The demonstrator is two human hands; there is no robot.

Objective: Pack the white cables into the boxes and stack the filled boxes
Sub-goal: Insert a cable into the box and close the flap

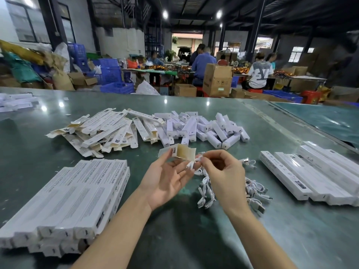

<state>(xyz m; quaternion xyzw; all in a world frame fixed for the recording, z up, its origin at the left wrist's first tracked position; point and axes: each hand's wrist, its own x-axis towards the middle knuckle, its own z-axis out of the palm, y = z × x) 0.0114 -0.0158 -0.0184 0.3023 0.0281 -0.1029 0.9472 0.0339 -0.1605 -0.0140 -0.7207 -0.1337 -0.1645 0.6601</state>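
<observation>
Several heaps of white packaging lie across a glossy grey-green table (194, 239) in the head view, with ceiling lamps mirrored in its surface. At far left of centre sits a loose pile of flat, unfolded box sleeves (101, 129), and just right of it a jumble of small white cartons (204, 127). Near left, a neat stack of long filled boxes (77, 197) lies flat, printed sides up. At the right edge a second row of long boxes (318, 175) lies side by side. Another small bunch of white boxes (15, 101) sits at the far left edge.

Behind the table the room is a dim workshop with dark steel beams, blue plastic crates (108, 72), brown cardboard cartons (217, 79), and several seated workers (259, 74) at a long bench, backs turned.

Both bare forearms reach in from the near edge. The left hand (167, 177) is palm up; its thumb and fingertips pinch the end of an open box (179, 151), whose flap stands up and shows a tan inside. The right hand (223, 171) has curled fingers, and its thumb and forefinger pinch a white cable (194, 162) right at the box mouth. More white cables (252, 189) lie in a tangled heap on the table beneath and just right of the right hand, some with plugs showing.
</observation>
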